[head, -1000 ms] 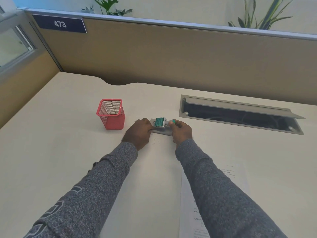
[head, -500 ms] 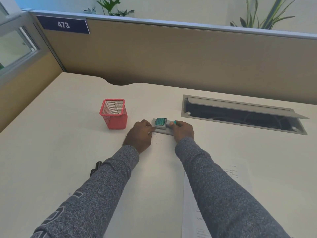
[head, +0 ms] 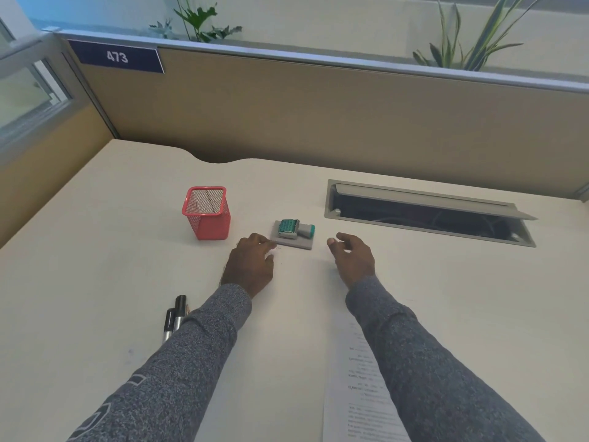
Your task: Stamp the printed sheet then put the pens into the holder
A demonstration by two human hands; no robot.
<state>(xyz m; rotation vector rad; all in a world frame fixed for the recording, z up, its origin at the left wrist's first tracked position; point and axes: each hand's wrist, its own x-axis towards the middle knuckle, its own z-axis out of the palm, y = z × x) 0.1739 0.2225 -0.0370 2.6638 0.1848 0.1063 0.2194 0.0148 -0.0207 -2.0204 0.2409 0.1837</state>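
Stamp set down, pens not yet stowed
The green-and-white stamp (head: 294, 229) lay on its grey pad (head: 292, 241); left hand (head: 251, 264) and right hand (head: 353, 256) hung loosely spread, holding nothing. 2 black pens (head: 174, 317) lay outside the red mesh holder (head: 207, 213); the white printed sheet (head: 357, 390) possibly stamped, mark unreadable.

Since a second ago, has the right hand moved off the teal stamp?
Yes. The right hand has let go and pulled back toward the person and rightward, away from the teal stamp lying on its grey pad. It is now open.

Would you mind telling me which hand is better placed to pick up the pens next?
Left, probably. The pens lie beside the left sleeve, and the left hand is empty. The right hand would have to cross over.
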